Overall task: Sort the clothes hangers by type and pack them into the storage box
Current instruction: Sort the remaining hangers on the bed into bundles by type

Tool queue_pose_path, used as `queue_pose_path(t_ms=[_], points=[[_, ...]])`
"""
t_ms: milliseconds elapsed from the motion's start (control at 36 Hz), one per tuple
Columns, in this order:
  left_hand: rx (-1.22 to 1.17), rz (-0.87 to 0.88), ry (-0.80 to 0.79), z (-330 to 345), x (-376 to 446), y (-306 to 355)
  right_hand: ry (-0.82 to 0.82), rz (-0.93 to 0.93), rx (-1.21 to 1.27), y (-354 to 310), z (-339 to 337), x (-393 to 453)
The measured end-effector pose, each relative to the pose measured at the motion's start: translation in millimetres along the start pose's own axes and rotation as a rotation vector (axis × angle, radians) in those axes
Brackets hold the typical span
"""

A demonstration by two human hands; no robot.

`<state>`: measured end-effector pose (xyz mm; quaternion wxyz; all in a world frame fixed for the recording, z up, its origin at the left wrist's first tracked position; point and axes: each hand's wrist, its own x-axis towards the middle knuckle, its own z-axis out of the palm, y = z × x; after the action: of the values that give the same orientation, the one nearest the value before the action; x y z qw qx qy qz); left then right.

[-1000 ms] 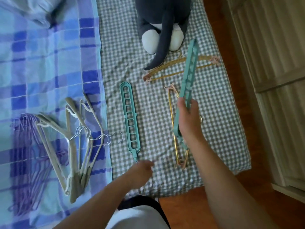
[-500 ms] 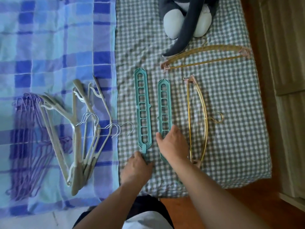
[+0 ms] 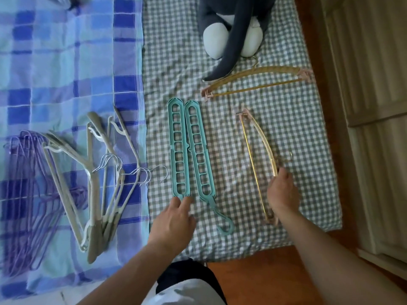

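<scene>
Two teal multi-hole hangers lie side by side on the checked sheet, the left teal hanger (image 3: 178, 150) and the right teal hanger (image 3: 198, 150). My left hand (image 3: 174, 219) touches the lower end of the left one with straight fingers. To the right lies a gold hanger (image 3: 257, 137) with pink clips; my right hand (image 3: 284, 192) grips its curved bar near the hook. A second gold hanger (image 3: 253, 73) lies further back. A pile of beige hangers (image 3: 92, 183) and a stack of purple wire hangers (image 3: 22, 183) rest on the blue blanket. No storage box is in view.
A grey and white plush toy (image 3: 233, 29) sits at the back of the bed, its tail over the far gold hanger. A wardrobe (image 3: 374, 84) stands close on the right, across a strip of wooden floor (image 3: 264, 271).
My right hand laid the second teal hanger down beside the first, let go, and moved right onto the gold hanger. My left hand stayed at the foot of the left teal hanger.
</scene>
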<state>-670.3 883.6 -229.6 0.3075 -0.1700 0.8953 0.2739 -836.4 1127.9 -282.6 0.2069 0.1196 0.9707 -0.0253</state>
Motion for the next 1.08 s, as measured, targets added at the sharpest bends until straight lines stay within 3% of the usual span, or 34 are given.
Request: queue_pose_path(t_ms=[111, 194, 278, 389, 500, 583, 694, 889, 1083], points=[[0.229, 0.279, -0.205, 20, 19, 30, 0.092, -0.037, -0.048, 3, -11, 19], [0.391, 0.308, -0.254, 28, 31, 38, 0.193, -0.203, -0.09, -22, -23, 27], [0.474, 0.306, -0.305, 28, 39, 36, 0.135, -0.429, 0.004, -67, -29, 46], [0.378, 0.316, -0.367, 21, 37, 33, -0.045, -0.582, 0.034, -146, -35, 88], [0.153, 0.26, -0.395, 11, 31, 19, -0.244, -0.529, 0.091, -218, -40, 126], [0.011, 0.2, -0.32, 1, 27, 4, -0.263, -0.489, 0.094, -237, -36, 136], [-0.132, 0.034, -0.17, -8, 19, -20, -0.216, -0.464, 0.043, -231, -39, 128], [-0.463, -0.25, -0.071, -22, -6, -47, 0.03, -0.137, 0.399, -132, -65, 121], [-0.397, -0.324, -0.086, -40, -53, -50, -0.056, -0.044, 0.268, -45, -122, 27]])
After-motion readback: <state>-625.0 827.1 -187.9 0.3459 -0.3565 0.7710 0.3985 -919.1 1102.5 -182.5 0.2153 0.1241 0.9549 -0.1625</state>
